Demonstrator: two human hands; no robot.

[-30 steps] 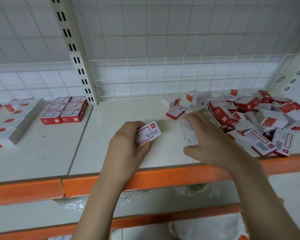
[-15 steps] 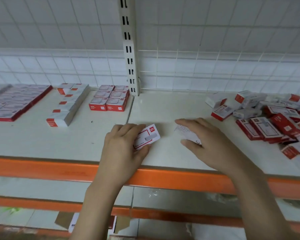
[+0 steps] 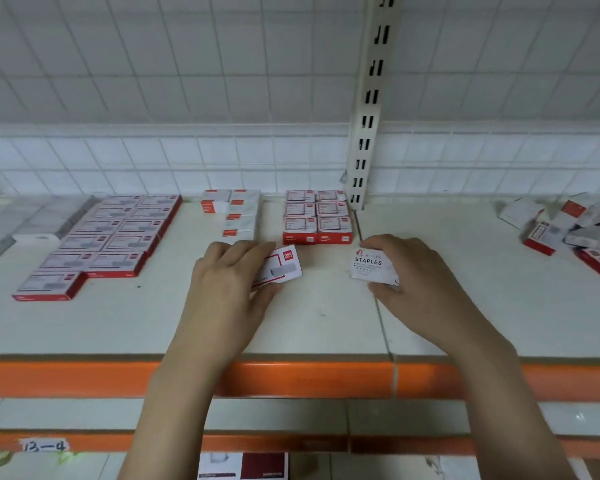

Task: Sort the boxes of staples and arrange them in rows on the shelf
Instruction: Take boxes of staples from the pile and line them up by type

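Spanning the whole width of the frame, the shelf (image 3: 326, 327) carries the sorted stock toward its back edge, presumably so the front stays free for working. Left of centre lies the widest block, red-edged boxes (image 3: 111, 237) in two stepped columns; beside it runs a narrow line of white boxes (image 3: 238, 211), and next to the slotted upright (image 3: 368, 126) sits a small two-by-three block (image 3: 317, 218). Each kind has its own patch, which suggests the sorting goes by label. At the far right edge an unsorted heap (image 3: 575, 230) waits, well apart from the rows.

Lower centre, the left hand (image 3: 222, 292) grips a red-and-white box (image 3: 281, 266), fingers curled over its top and thumb at its lower edge, just in front of the two-by-three block, likely its destination. The right hand (image 3: 416, 282) pinches a white box printed STAPLES (image 3: 371, 266) by its top and bottom edges, label up, probably to read its type.
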